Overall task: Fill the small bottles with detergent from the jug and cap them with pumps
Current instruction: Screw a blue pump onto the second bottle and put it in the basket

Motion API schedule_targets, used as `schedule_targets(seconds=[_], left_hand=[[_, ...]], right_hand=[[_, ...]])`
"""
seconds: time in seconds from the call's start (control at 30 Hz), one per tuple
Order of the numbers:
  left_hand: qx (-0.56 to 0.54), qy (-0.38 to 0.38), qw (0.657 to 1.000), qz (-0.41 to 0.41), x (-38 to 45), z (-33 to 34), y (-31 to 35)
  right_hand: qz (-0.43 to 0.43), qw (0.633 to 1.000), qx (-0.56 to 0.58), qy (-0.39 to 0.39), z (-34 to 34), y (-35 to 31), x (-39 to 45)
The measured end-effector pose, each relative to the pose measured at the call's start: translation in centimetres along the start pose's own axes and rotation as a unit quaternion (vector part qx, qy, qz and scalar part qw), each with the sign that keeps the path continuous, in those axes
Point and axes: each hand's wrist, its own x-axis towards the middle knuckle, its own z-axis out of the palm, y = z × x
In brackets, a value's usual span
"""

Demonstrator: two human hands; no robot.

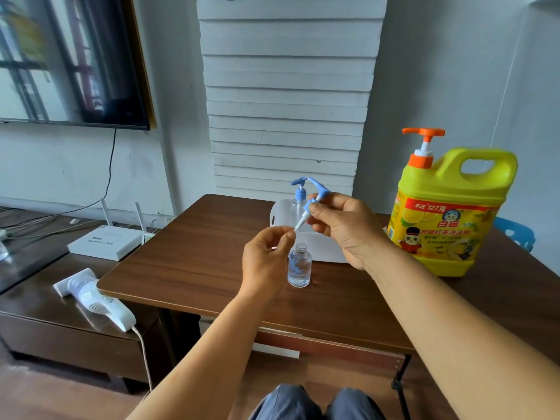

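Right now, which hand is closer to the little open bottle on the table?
Left. The left hand hangs just beside the open bottle, pinching the tip of the pump's tube right above its neck. The right hand grips the blue pump higher up and further back.

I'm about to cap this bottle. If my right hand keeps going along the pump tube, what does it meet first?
Probably your left hand, pinching the tube's tip; depth is unclear. The open bottle stands just below.
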Motion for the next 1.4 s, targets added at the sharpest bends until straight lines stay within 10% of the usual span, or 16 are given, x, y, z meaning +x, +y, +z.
schedule_targets(seconds=[0.17, 0.63, 1.4], left_hand=[[0.137, -0.085, 0.987, 0.004, -0.2, -0.4, -1.5], [0.165, -0.111, 0.979, 0.035, -0.1, -0.3, -2.6], [0.160, -0.111, 0.980, 0.046, -0.2, -0.3, -3.2]], right_hand=[[-0.098, 0.983, -0.154, 0.037, -0.8, 0.1, 0.4], [-0.019, 0.949, -0.308, -0.060, -0.5, 3.2, -0.7], [0.042, 0.972, -0.231, -0.033, -0.2, 4.7, -0.5]])
